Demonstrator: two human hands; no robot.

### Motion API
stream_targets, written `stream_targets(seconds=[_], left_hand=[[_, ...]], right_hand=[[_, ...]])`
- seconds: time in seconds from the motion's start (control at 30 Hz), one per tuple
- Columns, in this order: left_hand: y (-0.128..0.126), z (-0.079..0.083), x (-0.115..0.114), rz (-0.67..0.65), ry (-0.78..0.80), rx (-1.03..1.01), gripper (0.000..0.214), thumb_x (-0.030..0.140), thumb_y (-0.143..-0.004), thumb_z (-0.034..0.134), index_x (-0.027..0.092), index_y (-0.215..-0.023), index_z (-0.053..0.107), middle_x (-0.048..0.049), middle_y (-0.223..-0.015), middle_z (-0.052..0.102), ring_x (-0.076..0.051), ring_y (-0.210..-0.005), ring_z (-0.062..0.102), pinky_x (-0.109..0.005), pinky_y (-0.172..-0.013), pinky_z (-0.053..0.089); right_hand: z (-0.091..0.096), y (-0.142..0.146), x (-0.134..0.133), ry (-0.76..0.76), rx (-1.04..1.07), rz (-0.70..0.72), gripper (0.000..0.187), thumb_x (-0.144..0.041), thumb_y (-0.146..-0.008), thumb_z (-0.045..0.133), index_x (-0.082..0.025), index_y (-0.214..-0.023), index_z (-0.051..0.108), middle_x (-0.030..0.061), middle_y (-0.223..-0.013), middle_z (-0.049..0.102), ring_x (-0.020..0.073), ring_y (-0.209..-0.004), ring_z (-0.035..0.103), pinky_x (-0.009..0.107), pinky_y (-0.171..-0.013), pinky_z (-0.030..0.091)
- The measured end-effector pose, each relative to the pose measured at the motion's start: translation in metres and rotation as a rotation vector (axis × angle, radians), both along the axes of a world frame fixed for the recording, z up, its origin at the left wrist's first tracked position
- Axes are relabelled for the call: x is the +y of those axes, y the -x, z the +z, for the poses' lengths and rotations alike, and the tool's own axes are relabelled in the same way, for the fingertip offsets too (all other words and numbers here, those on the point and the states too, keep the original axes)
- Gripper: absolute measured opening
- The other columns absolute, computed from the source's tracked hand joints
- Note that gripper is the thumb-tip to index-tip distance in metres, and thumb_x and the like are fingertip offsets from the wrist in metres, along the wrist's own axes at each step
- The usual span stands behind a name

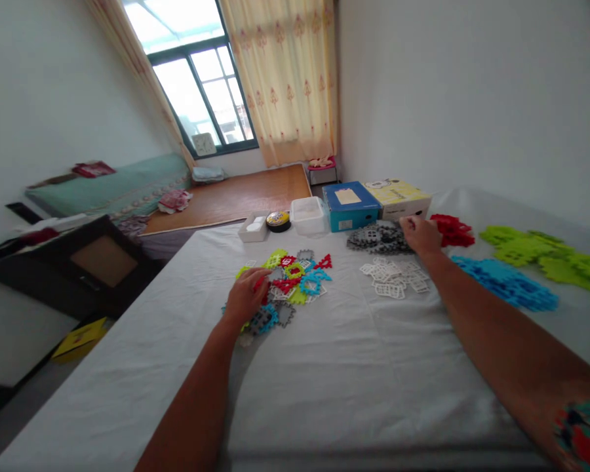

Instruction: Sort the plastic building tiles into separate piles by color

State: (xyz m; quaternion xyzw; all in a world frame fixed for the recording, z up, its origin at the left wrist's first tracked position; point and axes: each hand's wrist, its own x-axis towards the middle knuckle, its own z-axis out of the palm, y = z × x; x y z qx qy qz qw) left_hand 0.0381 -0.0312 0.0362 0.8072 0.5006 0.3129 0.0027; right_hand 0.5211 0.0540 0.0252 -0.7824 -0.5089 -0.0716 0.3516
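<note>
A mixed pile of flat plastic building pieces (299, 275) in red, lime, blue, grey and white lies left of centre on the table. My left hand (244, 295) is at its left side, fingers closed around a red piece (261, 288) that shows under them. My right hand (421, 236) reaches far forward, between a heap of grey pieces (377, 237) and a heap of red pieces (453, 231). Its fingers are curled together at the right end of the grey heap; what they hold, if anything, is hidden.
White lattice pieces (393, 276), blue pieces (506, 282) and lime pieces (545, 252) lie in separate heaps. Along the far edge stand a small white box (254, 227), a round black tin (278, 221), a clear tub (309, 216), a blue box (351, 206) and a yellow box (398, 196).
</note>
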Motion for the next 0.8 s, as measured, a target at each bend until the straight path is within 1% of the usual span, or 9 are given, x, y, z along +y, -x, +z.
stream_targets(seconds=[0.1, 0.2, 0.33, 0.43, 0.53, 0.6, 0.63, 0.7, 0.8], left_hand=[[0.004, 0.003, -0.001, 0.026, 0.051, 0.007, 0.028, 0.030, -0.092, 0.048, 0.022, -0.109, 0.070, -0.0070, -0.109, 0.069, -0.022, -0.105, 0.062, -0.041, -0.097, 0.048], [-0.001, 0.005, -0.007, -0.052, 0.116, 0.053, 0.029, 0.034, -0.092, 0.051, 0.023, -0.110, 0.070, -0.0071, -0.110, 0.069, -0.022, -0.107, 0.061, -0.041, -0.099, 0.047], [-0.014, 0.003, -0.015, -0.197, 0.178, 0.127, 0.040, 0.044, -0.083, 0.066, 0.026, -0.119, 0.067, -0.0069, -0.119, 0.065, -0.023, -0.112, 0.059, -0.040, -0.101, 0.046], [-0.018, -0.001, -0.014, -0.177, 0.157, 0.174, 0.039, 0.039, -0.083, 0.067, 0.027, -0.119, 0.067, -0.0068, -0.120, 0.064, -0.024, -0.112, 0.058, -0.040, -0.100, 0.046], [-0.014, -0.006, -0.008, -0.020, 0.091, 0.158, 0.028, 0.031, -0.088, 0.057, 0.026, -0.113, 0.070, -0.0067, -0.116, 0.065, -0.023, -0.109, 0.059, -0.040, -0.099, 0.046], [-0.008, -0.006, -0.005, 0.081, 0.058, 0.119, 0.027, 0.029, -0.089, 0.054, 0.024, -0.109, 0.071, -0.0076, -0.115, 0.066, -0.024, -0.108, 0.059, -0.041, -0.099, 0.046], [-0.006, -0.004, -0.005, 0.094, 0.061, 0.103, 0.026, 0.030, -0.090, 0.054, 0.023, -0.108, 0.071, -0.0080, -0.114, 0.066, -0.024, -0.107, 0.059, -0.041, -0.099, 0.046], [-0.004, 0.002, -0.007, 0.005, 0.142, 0.091, 0.026, 0.033, -0.091, 0.053, 0.022, -0.104, 0.072, -0.0073, -0.107, 0.068, -0.022, -0.102, 0.061, -0.039, -0.095, 0.047], [-0.003, 0.014, -0.015, -0.299, 0.382, 0.124, 0.025, 0.042, -0.088, 0.060, 0.023, -0.098, 0.073, -0.0043, -0.096, 0.070, -0.019, -0.092, 0.063, -0.033, -0.089, 0.048]], right_hand=[[0.008, 0.024, -0.001, -0.187, -0.090, 0.198, 0.039, -0.038, -0.094, 0.041, -0.017, -0.110, 0.070, 0.0155, -0.109, 0.070, 0.0313, -0.106, 0.058, 0.045, -0.091, 0.046], [0.011, 0.068, -0.012, -0.314, -0.137, 0.482, 0.033, -0.033, -0.094, 0.044, -0.017, -0.106, 0.069, 0.0125, -0.106, 0.071, 0.0281, -0.103, 0.060, 0.042, -0.093, 0.044], [0.004, 0.135, -0.045, -0.253, -0.236, 0.897, 0.024, -0.029, -0.095, 0.048, -0.019, -0.101, 0.069, 0.0086, -0.104, 0.073, 0.0234, -0.099, 0.061, 0.037, -0.088, 0.043], [-0.001, 0.166, -0.068, -0.179, -0.354, 1.140, 0.021, -0.028, -0.095, 0.050, -0.021, -0.103, 0.068, 0.0074, -0.108, 0.072, 0.0219, -0.103, 0.060, 0.036, -0.085, 0.040], [-0.004, 0.174, -0.078, -0.141, -0.385, 1.243, 0.020, -0.028, -0.096, 0.050, -0.021, -0.104, 0.067, 0.0081, -0.109, 0.072, 0.0212, -0.104, 0.059, 0.034, -0.083, 0.039], [-0.006, 0.172, -0.078, -0.125, -0.382, 1.253, 0.020, -0.028, -0.096, 0.050, -0.021, -0.105, 0.067, 0.0085, -0.107, 0.072, 0.0211, -0.103, 0.059, 0.034, -0.083, 0.039], [-0.007, 0.170, -0.077, -0.118, -0.379, 1.250, 0.020, -0.028, -0.095, 0.050, -0.021, -0.105, 0.067, 0.0087, -0.107, 0.072, 0.0210, -0.102, 0.060, 0.034, -0.083, 0.039], [-0.009, 0.167, -0.074, -0.105, -0.374, 1.240, 0.020, -0.026, -0.095, 0.050, -0.020, -0.105, 0.067, 0.0090, -0.107, 0.072, 0.0211, -0.101, 0.060, 0.033, -0.083, 0.039], [-0.012, 0.165, -0.071, -0.090, -0.379, 1.230, 0.020, -0.024, -0.095, 0.049, -0.020, -0.104, 0.067, 0.0090, -0.106, 0.072, 0.0213, -0.100, 0.060, 0.033, -0.082, 0.039]])
